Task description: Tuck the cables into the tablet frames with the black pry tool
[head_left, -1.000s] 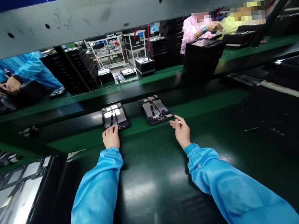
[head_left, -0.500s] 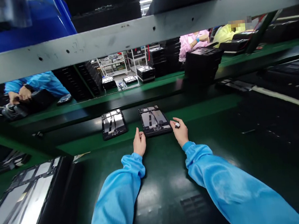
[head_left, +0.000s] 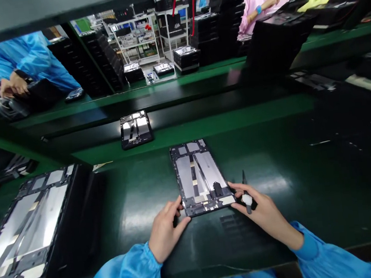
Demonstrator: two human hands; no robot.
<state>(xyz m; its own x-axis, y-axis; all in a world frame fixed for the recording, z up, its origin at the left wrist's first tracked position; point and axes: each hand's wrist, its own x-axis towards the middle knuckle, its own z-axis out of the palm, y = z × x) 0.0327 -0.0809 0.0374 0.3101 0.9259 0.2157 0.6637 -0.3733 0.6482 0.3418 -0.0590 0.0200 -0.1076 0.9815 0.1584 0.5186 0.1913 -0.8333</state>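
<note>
An opened tablet (head_left: 204,167), its silver inner plates and ribbon strips facing up, lies or hovers just over the green bench in front of me; I cannot tell which. My left hand (head_left: 168,229) grips its near left corner between thumb and fingers. At the near right corner, my right hand (head_left: 259,206) pinches the edge. A small tool with a dark pointed tip and a white-and-grey part (head_left: 247,200) is also tucked in the right hand's fingers. Near the tablet's lower right, a small black flap (head_left: 217,189) sits on its inside.
Another opened tablet (head_left: 135,129) rests farther back on the green strip. A tall stack topped by an opened tablet (head_left: 27,230) stands at the left. Co-workers' hands (head_left: 13,84) show beyond the rail. Black stacks (head_left: 274,40) stand behind, and a dark mat (head_left: 350,129) lies right.
Both hands have drawn the tablet from the back strip toward me, its inside still facing up. The view has tilted down. The other tablet stays at the back.
</note>
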